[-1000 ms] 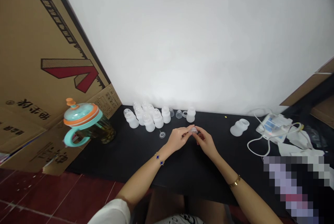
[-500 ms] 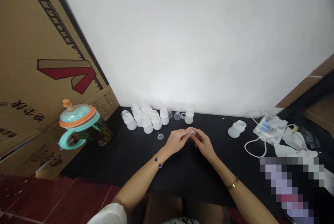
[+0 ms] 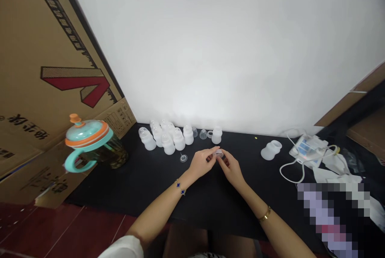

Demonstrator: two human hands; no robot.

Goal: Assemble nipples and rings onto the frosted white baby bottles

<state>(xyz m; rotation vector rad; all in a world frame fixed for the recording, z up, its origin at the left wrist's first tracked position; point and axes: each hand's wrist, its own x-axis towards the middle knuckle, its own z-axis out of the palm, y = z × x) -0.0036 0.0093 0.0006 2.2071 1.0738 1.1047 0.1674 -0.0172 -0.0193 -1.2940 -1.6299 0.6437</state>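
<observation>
My left hand [image 3: 203, 162] and my right hand [image 3: 231, 168] meet over the middle of the black table, fingertips closed on a small translucent bottle ring [image 3: 219, 153]. Fingers cover part of it. Just beyond stands an uncapped white baby bottle [image 3: 217, 135], with another ring [image 3: 209, 134] and a clear dome cap [image 3: 203, 134] beside it. Left of my left hand lies a clear disc-shaped part with a thin stem [image 3: 183, 158]. Several white baby bottles [image 3: 169, 144] with clear caps are grouped further left. One open bottle [image 3: 271, 150] lies tilted on the right.
A large jug with a turquoise handle and orange-rimmed lid [image 3: 90, 140] stands at the left by a cardboard box [image 3: 39, 89]. White cable [image 3: 290, 178], a white device [image 3: 306, 150] and crumpled wrapping crowd the right side. A white wall [image 3: 210, 49] closes off the back.
The bottle ring has turned between my fingers, and its open round side shows more now. Both hands stay together; the whole view has shifted slightly.
</observation>
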